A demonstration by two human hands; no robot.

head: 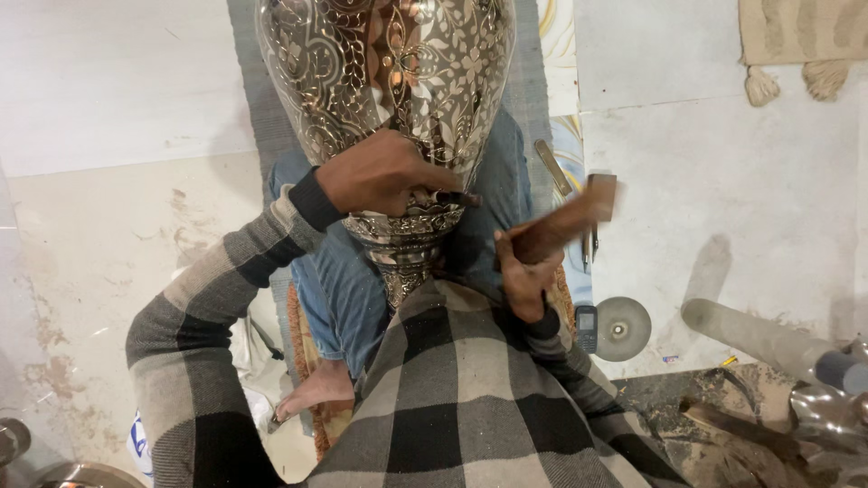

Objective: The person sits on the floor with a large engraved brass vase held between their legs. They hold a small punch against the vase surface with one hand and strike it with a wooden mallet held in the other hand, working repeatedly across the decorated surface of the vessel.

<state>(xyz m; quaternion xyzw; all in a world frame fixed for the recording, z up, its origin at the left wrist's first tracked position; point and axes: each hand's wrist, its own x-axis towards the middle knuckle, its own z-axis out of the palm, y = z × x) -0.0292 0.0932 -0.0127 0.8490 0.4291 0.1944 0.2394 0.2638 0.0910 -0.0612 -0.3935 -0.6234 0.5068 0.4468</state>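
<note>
Your left hand [380, 176] is closed in a fist around a thin dark punch or chisel [452, 196], whose tip pokes out past your knuckles and meets the engraved metal vase [389, 63]. The hand presses against the lower belly of that vase, just above its ribbed neck. The vase lies across your lap on your blue jeans [339, 289], its wide floral-patterned body stretching away beyond your left hand and its narrow foot pointing back toward your checked sweater [452, 389].

Your right hand [524, 271] is wrapped shut around the handle of a wooden mallet [570, 221]. The mallet head is raised and blurred, up and outward from that hand, apart from the punch. Its shadow falls on the pale floor [723, 181] farther out.

Just beyond your right hand, on the floor, lie a slim metal tool [551, 167] and a couple of thin pointed tools [589, 248]. Near your right wrist, toward the outside, sit a small dark mobile phone [586, 327] and, touching or just beside it, a round grey disc [622, 328]. Farther out on that side lies a grey cylinder [750, 334] amid dark debris.

Below your left forearm, your bare foot [312, 389] rests on the edge of a patterned mat [330, 425]. A striped grey mat [262, 108] runs under the vase.
</note>
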